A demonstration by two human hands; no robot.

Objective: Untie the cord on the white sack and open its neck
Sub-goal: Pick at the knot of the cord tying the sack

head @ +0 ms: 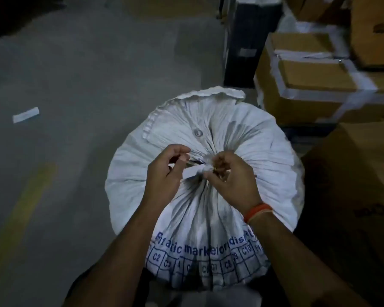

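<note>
Hands: left hand (164, 171), right hand (231, 176) pinching cord (192, 171) at sack (264, 151) neck.

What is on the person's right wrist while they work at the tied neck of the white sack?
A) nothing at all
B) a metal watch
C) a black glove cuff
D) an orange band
D: an orange band circles the wrist just below the right hand, which, with the left hand, is pinching at the gathered neck of the white sack.
</note>
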